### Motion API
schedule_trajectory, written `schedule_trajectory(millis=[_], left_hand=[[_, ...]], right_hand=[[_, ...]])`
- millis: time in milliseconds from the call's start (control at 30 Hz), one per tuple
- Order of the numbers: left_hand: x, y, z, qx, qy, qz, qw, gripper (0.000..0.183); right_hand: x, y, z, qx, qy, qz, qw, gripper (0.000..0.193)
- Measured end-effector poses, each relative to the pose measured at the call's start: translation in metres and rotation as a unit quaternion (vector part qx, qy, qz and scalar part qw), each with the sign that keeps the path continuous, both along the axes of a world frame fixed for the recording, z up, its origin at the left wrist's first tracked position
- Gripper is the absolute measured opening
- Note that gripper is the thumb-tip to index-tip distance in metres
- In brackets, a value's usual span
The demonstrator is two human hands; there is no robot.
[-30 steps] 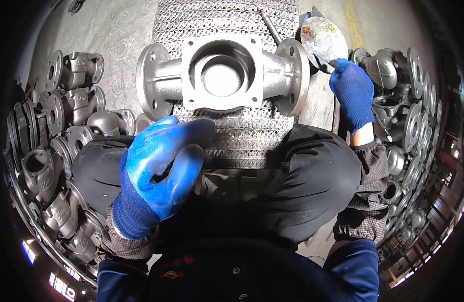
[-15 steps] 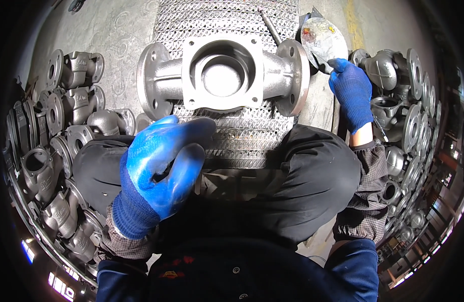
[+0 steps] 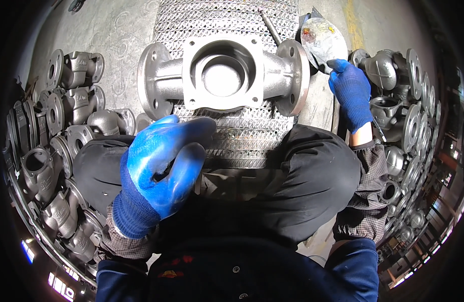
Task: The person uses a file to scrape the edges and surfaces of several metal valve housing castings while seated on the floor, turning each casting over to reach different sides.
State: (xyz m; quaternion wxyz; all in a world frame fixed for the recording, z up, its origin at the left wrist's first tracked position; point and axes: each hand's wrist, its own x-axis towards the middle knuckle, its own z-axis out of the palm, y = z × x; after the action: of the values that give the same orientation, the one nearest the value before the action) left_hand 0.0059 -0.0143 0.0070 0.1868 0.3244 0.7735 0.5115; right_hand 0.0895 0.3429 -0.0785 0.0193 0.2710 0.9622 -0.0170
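A large grey cast metal valve body (image 3: 164,78) lies in front of me, its square flange and round bore facing up and a round flange at each end. My left hand (image 3: 159,168), in a blue coated glove, is held up just below it, fingers curved and apart, with nothing seen in them. At the valve's right, my right hand (image 3: 352,93) in its blue glove is closed, seemingly around a slim dark tool (image 3: 320,66). That tool's tip reaches the lower edge of a pale round disc (image 3: 323,40) with coloured smears. The fist hides most of it.
Under the valve runs a patterned metal mesh surface (image 3: 227,20), with a thin metal rod (image 3: 270,26) lying beyond it. Smaller grey valve castings (image 3: 78,68) are stacked at my left; more castings (image 3: 383,70) crowd the right side. My bent knees (image 3: 317,171) flank the mesh.
My right hand has shifted very slightly. My left hand and the valve body stay where they were.
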Motion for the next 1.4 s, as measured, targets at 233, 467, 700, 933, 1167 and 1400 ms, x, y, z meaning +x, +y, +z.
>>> schedule_trajectory(millis=[233,467,700,933,1167,1400], left_hand=[[0.0,-0.002,0.003,-0.028,-0.006,-0.004,1.0,0.024],[-0.001,0.0,0.004,-0.027,0.014,-0.011,0.999,0.024],[-0.001,-0.001,0.001,-0.022,-0.001,-0.014,1.0,0.024],[-0.003,-0.001,0.003,-0.034,0.017,-0.02,0.999,0.025],[0.0,0.0,0.004,-0.029,0.028,-0.011,0.999,0.023],[0.004,-0.007,0.0,0.025,-0.011,0.036,0.999,0.023]], right_hand=[[-0.002,-0.004,-0.002,0.001,-0.002,-0.002,1.0,0.021],[0.003,-0.001,-0.003,-0.005,0.005,0.008,1.0,0.02],[0.002,-0.002,-0.001,-0.017,0.002,-0.013,1.0,0.021],[0.004,-0.003,0.0,-0.047,0.014,-0.03,0.998,0.023],[0.02,0.006,-0.023,-0.11,0.071,-0.031,0.991,0.026],[0.033,-0.008,-0.041,-0.062,0.011,-0.017,0.998,0.036]])
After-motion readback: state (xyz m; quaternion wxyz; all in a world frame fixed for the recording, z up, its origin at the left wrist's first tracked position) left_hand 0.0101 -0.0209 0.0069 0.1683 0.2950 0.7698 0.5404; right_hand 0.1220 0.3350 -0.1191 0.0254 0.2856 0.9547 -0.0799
